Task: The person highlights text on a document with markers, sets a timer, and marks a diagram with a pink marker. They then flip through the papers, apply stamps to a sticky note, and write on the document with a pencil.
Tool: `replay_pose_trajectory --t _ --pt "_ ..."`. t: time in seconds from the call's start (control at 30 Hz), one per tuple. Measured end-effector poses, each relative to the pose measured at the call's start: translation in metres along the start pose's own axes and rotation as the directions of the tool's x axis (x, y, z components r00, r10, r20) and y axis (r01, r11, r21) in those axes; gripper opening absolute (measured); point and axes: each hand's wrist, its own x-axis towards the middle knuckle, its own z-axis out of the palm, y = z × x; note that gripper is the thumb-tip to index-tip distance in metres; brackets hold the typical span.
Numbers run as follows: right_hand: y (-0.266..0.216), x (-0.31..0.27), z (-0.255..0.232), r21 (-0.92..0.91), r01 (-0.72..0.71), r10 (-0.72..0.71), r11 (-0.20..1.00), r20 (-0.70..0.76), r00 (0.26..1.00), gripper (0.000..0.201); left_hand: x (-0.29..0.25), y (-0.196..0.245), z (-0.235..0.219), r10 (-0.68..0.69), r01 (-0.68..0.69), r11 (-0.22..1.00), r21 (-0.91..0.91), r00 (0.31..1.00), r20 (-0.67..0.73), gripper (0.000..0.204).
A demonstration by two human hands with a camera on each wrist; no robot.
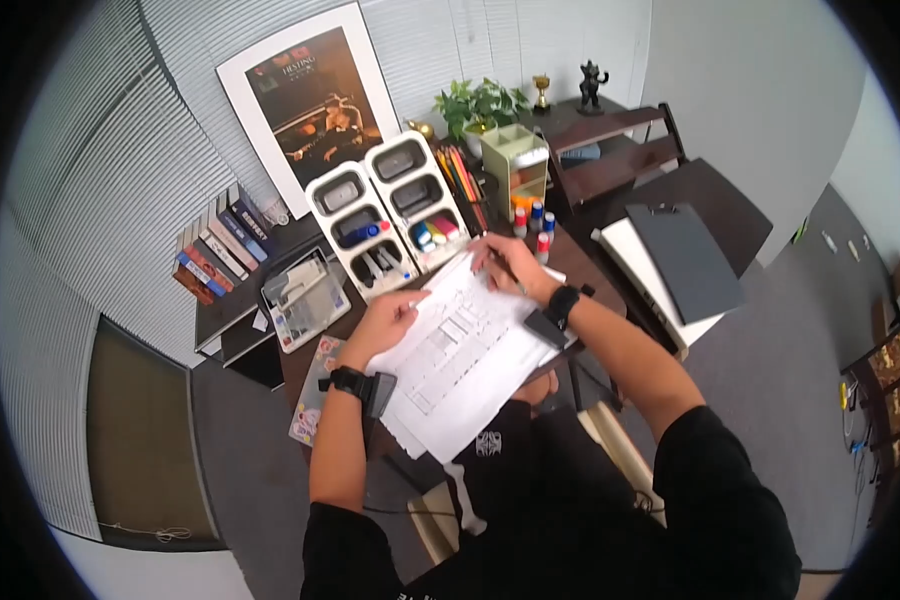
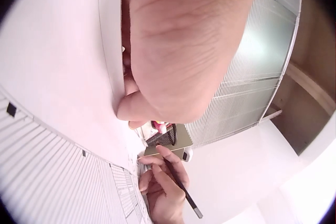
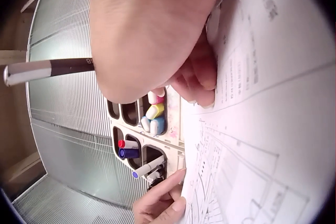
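Observation:
Printed sheets of paper, covered in line drawings and small text, lie at the desk's front edge, partly over it. My right hand holds a dark pencil with a pale end, which slants back over the hand; the hand rests at the top of the sheets. The pencil's tip is hidden in the right wrist view by the hand. At the sheets' left edge, my left hand pinches the paper between thumb and fingers. A dark device is strapped at each wrist.
Beyond the sheets stands a white organizer with markers and erasers in its compartments. Several capped markers stand near a green holder. A clear case lies left, and a dark clipboard lies right.

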Motion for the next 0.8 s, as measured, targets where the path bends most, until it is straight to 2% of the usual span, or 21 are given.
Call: replay_pose_trajectory --t 0.07,0.17,0.2,0.23,0.3,0.33,0.4,0.5,0.63,0.73,0.8 --pt "-0.003 0.000 -0.002 0.045 -0.027 0.027 0.999 0.002 1.000 0.040 0.002 0.005 0.000 0.066 -0.065 0.996 0.068 0.998 -0.013 0.042" --pt "-0.014 -0.003 -0.003 0.226 -0.099 0.095 0.969 0.027 0.995 0.037 0.002 -0.004 0.003 0.148 -0.145 0.982 0.122 0.989 -0.017 0.041" --pt "-0.022 -0.002 -0.006 0.240 -0.186 0.170 0.953 0.085 0.982 0.036 0.002 -0.004 0.003 0.211 -0.200 0.966 0.162 0.976 -0.049 0.041" --pt "-0.022 0.001 -0.010 0.209 -0.259 0.235 0.943 0.131 0.963 0.033 0.002 -0.011 0.007 0.213 -0.201 0.969 0.146 0.975 -0.071 0.036" --pt "-0.039 0.011 -0.006 0.206 -0.309 0.254 0.928 0.254 0.933 0.027 0.000 -0.005 0.005 0.127 -0.116 0.980 0.164 0.990 -0.054 0.035" --pt "-0.050 0.016 0.000 0.197 -0.349 0.279 0.916 0.310 0.909 0.027 -0.001 -0.003 0.006 0.122 -0.109 0.985 0.135 0.988 -0.091 0.035" --pt "-0.069 0.026 0.015 0.261 -0.407 0.208 0.876 0.557 0.804 0.026 0.001 -0.008 0.010 0.114 -0.104 0.992 0.070 0.981 -0.158 0.032" --pt "-0.060 0.025 0.047 0.313 -0.473 0.215 0.823 0.600 0.771 0.041 0.002 -0.004 0.009 0.091 -0.072 0.993 0.095 0.973 -0.213 0.032" --pt "-0.033 0.018 0.051 0.317 -0.446 0.186 0.837 0.602 0.777 0.039 0.003 -0.005 0.010 0.086 -0.073 0.995 0.066 0.967 -0.242 0.030" --pt "-0.031 0.018 0.052 0.311 -0.395 0.230 0.865 0.454 0.861 0.038 0.000 -0.003 0.006 0.011 -0.006 1.000 0.026 0.976 -0.216 0.031" --pt "-0.033 0.019 0.056 0.322 -0.405 0.253 0.856 0.422 0.870 0.039 -0.002 0.003 0.002 -0.002 0.010 0.999 0.045 0.983 -0.184 0.032"
